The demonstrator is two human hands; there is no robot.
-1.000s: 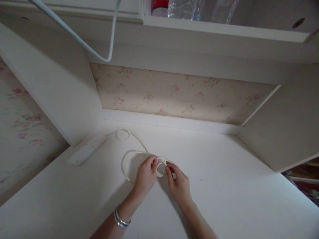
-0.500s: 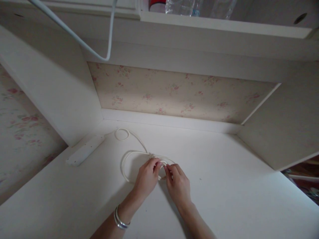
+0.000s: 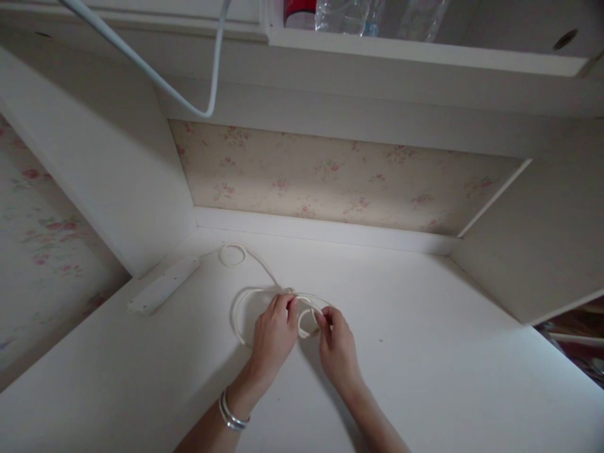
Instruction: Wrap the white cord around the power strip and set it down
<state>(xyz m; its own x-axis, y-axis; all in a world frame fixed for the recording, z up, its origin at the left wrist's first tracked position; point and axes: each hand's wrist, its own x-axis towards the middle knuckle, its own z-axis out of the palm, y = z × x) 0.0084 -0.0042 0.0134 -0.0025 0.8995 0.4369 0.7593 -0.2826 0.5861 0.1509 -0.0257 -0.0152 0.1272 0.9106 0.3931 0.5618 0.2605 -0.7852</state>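
Note:
A white power strip lies at the left of the white desktop, and its thin cream cord runs from it through a small loop toward my hands. The cord is gathered in a knotted or bunched spot just beyond my fingers, with a wide loop on the left and a smaller one between my hands. My left hand pinches the cord near the bunched spot. My right hand closes thumb and fingers on the right side of the small loop. Two silver bangles circle my left wrist.
Above hangs a white shelf holding clear plastic bottles and a red item. A pale bent rod hangs at upper left. White side panels and a floral-papered back wall enclose the desktop.
My hands have moved slightly apart. The left shifted toward the bunched spot, and more of the small cord loop shows between them. The power strip stays in place.

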